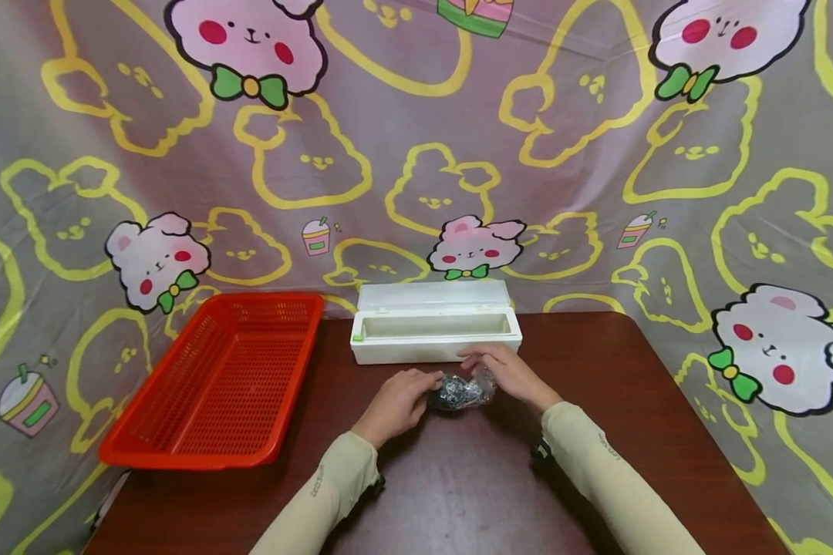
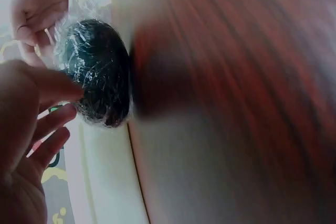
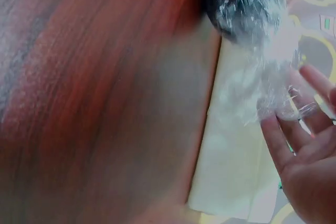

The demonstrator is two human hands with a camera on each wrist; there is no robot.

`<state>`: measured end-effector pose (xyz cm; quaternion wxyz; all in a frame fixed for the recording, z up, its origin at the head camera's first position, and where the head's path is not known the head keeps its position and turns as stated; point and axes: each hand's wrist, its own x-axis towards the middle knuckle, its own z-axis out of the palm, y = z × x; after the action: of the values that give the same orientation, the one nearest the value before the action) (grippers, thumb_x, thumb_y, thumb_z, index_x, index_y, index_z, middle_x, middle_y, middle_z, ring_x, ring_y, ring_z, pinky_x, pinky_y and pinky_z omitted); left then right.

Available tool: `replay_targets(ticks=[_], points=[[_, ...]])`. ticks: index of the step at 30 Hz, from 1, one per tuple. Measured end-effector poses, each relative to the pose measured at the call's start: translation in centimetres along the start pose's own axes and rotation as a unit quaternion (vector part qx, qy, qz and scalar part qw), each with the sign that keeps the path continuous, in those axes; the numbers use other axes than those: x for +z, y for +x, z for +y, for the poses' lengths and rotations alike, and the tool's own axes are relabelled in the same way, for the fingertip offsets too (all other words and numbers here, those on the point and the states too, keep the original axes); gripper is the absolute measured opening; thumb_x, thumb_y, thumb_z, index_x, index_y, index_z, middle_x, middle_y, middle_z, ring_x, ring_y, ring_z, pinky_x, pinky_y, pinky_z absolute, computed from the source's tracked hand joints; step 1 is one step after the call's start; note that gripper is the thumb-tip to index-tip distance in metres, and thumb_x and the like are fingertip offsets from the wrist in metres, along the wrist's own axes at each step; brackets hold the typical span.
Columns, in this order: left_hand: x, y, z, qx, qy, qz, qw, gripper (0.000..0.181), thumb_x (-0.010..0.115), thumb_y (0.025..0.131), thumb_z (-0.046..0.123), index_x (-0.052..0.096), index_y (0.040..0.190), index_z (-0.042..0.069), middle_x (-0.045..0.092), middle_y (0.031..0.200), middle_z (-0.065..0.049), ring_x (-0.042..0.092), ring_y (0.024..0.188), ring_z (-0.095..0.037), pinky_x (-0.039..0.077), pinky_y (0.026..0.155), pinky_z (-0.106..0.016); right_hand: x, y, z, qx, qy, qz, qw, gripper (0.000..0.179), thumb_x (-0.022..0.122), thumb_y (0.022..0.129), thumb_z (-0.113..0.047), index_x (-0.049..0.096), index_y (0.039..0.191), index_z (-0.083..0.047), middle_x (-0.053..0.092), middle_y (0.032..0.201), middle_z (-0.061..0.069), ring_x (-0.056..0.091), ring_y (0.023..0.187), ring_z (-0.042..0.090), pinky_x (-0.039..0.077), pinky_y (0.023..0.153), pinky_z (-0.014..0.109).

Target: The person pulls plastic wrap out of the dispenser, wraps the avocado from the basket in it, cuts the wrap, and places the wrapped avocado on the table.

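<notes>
A dark, rounded object point(image 1: 449, 391) wrapped in crinkled clear plastic film sits on the table in front of a long white box point(image 1: 409, 353). My left hand point(image 1: 401, 401) holds its left end. In the left wrist view, a digit of that hand point(image 2: 26, 129) lies against the dark surface point(image 2: 102, 77), other fingers beside it. At the right end, loose film point(image 3: 283, 95) bunches out toward my right hand point(image 3: 310, 156). The right fingers are spread and fairly straight, with film lying against their tips. What the film covers shows only as dark and smooth.
The white box stands by the back edge, its lid point(image 1: 433, 294) raised and a green tab point(image 1: 358, 338) on its left end. A red perforated plastic basket point(image 1: 278, 447) occupies the left of the brown table point(image 1: 597, 362). A patterned cloth point(image 1: 389, 116) hangs behind.
</notes>
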<state>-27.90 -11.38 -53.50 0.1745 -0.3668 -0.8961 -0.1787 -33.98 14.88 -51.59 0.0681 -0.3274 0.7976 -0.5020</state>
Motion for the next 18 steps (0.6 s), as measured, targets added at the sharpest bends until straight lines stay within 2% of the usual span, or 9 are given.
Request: replay_targets(ticks=[3, 5, 8, 10, 14, 18], points=[[-0.2, -0.2, 0.0, -0.02, -0.009, -0.03, 0.9993, 0.051, 0.078, 0.086, 0.006, 0.065, 0.135, 0.009, 0.073, 0.127, -0.001, 0.067, 0.117, -0.021, 0.053, 0.102, -0.039, -0.1, 0.2, 0.5, 0.021, 0.042, -0.028, 0.9985, 0.043, 0.033, 0.1, 0.011, 0.064, 0.129, 0.011, 0.074, 0.106, 0.028, 0.072, 0.079, 0.036, 0.061, 0.074, 0.035], [-0.2, -0.2, 0.0, -0.037, -0.026, -0.049, 0.9978, 0.048, 0.08, 0.088, 0.012, 0.064, 0.133, 0.01, 0.068, 0.137, -0.002, 0.065, 0.122, -0.022, 0.053, 0.104, -0.04, -0.1, 0.1, 0.8, 0.025, 0.05, -0.048, 0.9973, 0.042, 0.036, 0.097, 0.013, 0.066, 0.128, 0.01, 0.074, 0.106, 0.028, 0.072, 0.077, 0.034, 0.062, 0.072, 0.034], [-0.1, -0.3, -0.1, -0.057, -0.06, -0.062, 0.9946, 0.041, 0.08, 0.089, 0.015, 0.065, 0.127, 0.012, 0.058, 0.149, -0.002, 0.066, 0.122, -0.022, 0.055, 0.102, -0.04, 0.2, -0.1, 1.2, 0.02, 0.028, -0.078, 0.9963, 0.037, 0.048, 0.096, 0.014, 0.069, 0.125, 0.005, 0.075, 0.11, 0.024, 0.074, 0.084, 0.032, 0.062, 0.077, 0.034], [0.0, -0.4, -0.2, -0.065, -0.08, -0.066, 0.9925, 0.039, 0.08, 0.09, 0.015, 0.064, 0.126, 0.013, 0.057, 0.148, -0.002, 0.067, 0.118, -0.021, 0.057, 0.099, -0.039, 0.5, -0.2, 1.4, 0.012, -0.002, -0.09, 0.9959, 0.033, 0.059, 0.096, 0.01, 0.071, 0.125, 0.0, 0.076, 0.113, 0.019, 0.075, 0.092, 0.029, 0.061, 0.082, 0.032], [0.2, -0.5, -0.5, -0.079, -0.107, -0.075, 0.9883, 0.048, 0.077, 0.091, 0.015, 0.061, 0.135, 0.014, 0.06, 0.142, 0.0, 0.065, 0.123, -0.019, 0.055, 0.103, -0.038, 1.1, -0.5, 1.6, 0.012, -0.033, -0.089, 0.9954, 0.034, 0.076, 0.091, 0.001, 0.071, 0.124, -0.005, 0.075, 0.113, 0.014, 0.074, 0.097, 0.024, 0.06, 0.085, 0.03], [0.2, -0.5, -0.8, -0.086, -0.118, -0.082, 0.986, 0.053, 0.077, 0.092, 0.017, 0.06, 0.141, 0.014, 0.063, 0.141, -0.001, 0.058, 0.132, -0.019, 0.05, 0.11, -0.041, 1.7, -0.6, 1.9, 0.015, -0.017, -0.075, 0.997, 0.043, 0.082, 0.084, 0.004, 0.069, 0.123, -0.005, 0.073, 0.114, 0.016, 0.074, 0.097, 0.027, 0.062, 0.084, 0.033]])
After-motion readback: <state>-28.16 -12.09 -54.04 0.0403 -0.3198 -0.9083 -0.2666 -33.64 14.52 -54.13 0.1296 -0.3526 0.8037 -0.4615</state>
